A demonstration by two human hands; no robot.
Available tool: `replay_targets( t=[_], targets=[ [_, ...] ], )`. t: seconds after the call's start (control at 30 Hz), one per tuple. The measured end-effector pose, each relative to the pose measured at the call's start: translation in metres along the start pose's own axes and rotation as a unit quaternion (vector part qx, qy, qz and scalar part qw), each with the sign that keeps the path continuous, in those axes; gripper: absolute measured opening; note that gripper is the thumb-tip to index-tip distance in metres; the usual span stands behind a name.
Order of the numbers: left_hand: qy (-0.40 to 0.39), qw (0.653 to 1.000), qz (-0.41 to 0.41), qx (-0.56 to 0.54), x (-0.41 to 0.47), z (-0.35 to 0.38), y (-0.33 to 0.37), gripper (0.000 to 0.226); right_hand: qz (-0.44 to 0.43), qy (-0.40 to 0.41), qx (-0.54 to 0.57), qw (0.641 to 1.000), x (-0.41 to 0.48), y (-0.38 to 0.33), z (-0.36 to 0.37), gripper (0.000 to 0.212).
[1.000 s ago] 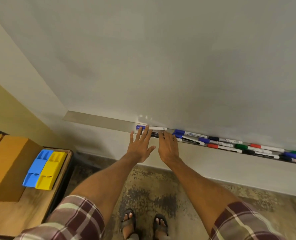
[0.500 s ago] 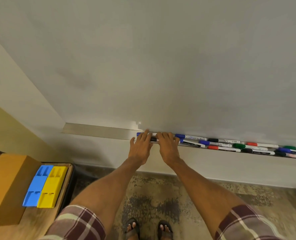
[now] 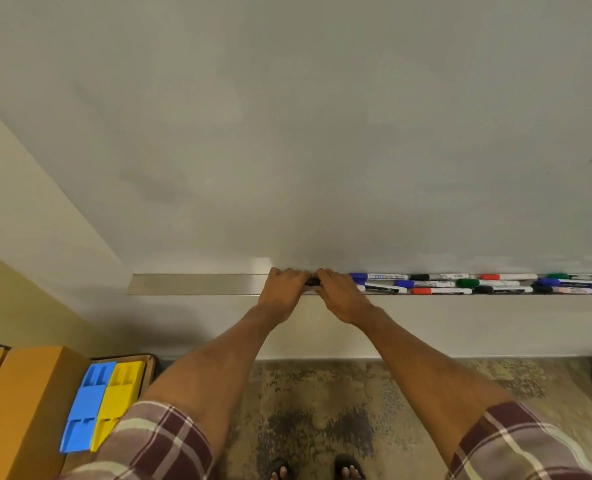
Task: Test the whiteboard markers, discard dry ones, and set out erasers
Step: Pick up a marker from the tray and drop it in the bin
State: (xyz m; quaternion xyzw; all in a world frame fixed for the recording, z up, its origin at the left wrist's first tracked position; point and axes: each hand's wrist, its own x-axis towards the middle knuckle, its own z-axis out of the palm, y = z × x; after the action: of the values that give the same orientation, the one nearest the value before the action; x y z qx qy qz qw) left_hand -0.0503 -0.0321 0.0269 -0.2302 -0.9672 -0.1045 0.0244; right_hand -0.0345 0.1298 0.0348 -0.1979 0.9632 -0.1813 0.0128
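**Head view.** Landmark: the tray (image 3: 197, 284) under the whiteboard (image 3: 322, 133). The left hand (image 3: 280, 289) and right hand (image 3: 339, 294) sit close together at the tray's middle. Their fingers curl round a black marker (image 3: 312, 281), and only a dark section of it shows between them. This two-ended hold probably serves to pull the cap for testing. The other markers (image 3: 478, 284) lie in the tray to the right of the hands, within reach. The erasers (image 3: 92, 403) rest well below the tray's left end, not yet set out.

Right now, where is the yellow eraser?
The yellow eraser lies at the lower left of the head view, on the wooden table. It is side by side with the blue eraser on its left, next to the cardboard box.
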Motion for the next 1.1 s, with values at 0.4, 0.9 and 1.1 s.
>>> replay_targets(
  t=[0.4, 0.9, 1.1],
  targets=[
    [0.011, 0.989, 0.086, 0.120, 0.022, -0.016, 0.029, 0.029, 0.000, 0.001, -0.080, 0.997, -0.013, 0.028, -0.030, 0.034],
    [0.194, 0.977, 0.014, 0.084, 0.051, -0.014, 0.120, 0.024, 0.046, 0.051, 0.040, 0.997, -0.059, 0.109, -0.098, 0.025],
    [0.250, 0.961, 0.031, 0.117, 0.079, -0.046, 0.157, 0.042, 0.002, 0.165, 0.063, 0.984, -0.064, 0.140, -0.141, 0.023]
  ],
)
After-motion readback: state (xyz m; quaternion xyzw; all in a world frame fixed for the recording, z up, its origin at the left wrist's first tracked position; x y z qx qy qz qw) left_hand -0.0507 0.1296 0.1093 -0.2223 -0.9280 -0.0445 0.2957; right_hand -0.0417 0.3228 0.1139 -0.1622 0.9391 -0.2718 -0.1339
